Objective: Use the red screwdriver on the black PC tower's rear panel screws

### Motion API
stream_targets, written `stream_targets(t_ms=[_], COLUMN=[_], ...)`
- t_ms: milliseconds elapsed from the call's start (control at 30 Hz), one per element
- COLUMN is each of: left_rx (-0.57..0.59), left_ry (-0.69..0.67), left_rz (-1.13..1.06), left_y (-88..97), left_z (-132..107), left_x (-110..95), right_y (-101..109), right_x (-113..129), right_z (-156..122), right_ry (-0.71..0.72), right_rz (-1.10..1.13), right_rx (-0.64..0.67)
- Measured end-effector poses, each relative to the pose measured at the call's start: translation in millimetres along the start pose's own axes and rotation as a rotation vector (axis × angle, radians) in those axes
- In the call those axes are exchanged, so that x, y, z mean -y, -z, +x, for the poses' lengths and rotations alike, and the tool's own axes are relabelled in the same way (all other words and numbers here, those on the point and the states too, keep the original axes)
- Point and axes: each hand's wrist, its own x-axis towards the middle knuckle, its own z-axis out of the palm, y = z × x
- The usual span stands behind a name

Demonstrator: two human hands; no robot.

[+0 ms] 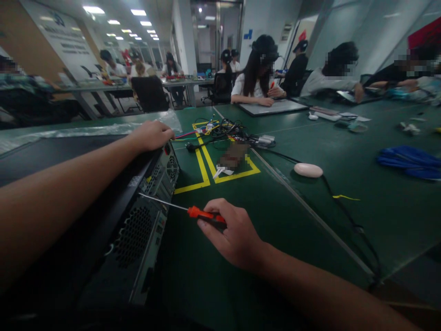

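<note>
A black desktop computer case (113, 216) lies on its side on the green table (282, 220), its perforated rear panel facing me. My left hand (153, 134) rests closed over the case's far top corner, fingers curled on the edge. My right hand (234, 232) grips the red and black handle of a screwdriver (193, 212). The thin metal shaft points left, and its tip touches the rear panel near the upper edge.
A tangle of cables (223, 131) lies inside yellow tape markings behind the case. A white mouse (308, 169) with its cord sits to the right, blue cloth (409, 161) farther right. A clear plastic sheet (103, 128) lies behind the case. Several people sit at the far tables.
</note>
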Motion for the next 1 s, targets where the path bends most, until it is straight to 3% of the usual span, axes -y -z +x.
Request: stream_targets(t_ms=[567,833,1000], left_rx=[0.01,0.021,0.02], left_ry=[0.015,-0.003,-0.001], left_rz=[0.02,0.014,0.016], left_y=[1.0,2.6,3.8], left_z=[1,0,-2], left_x=[1,0,-2], right_y=[5,-3,-7], right_x=[4,3,0], right_z=[2,0,-4], right_ry=[0.07,-0.034,-0.034], right_rz=[-0.007,0.061,0.065], right_rx=[-0.143,-0.004,0.004])
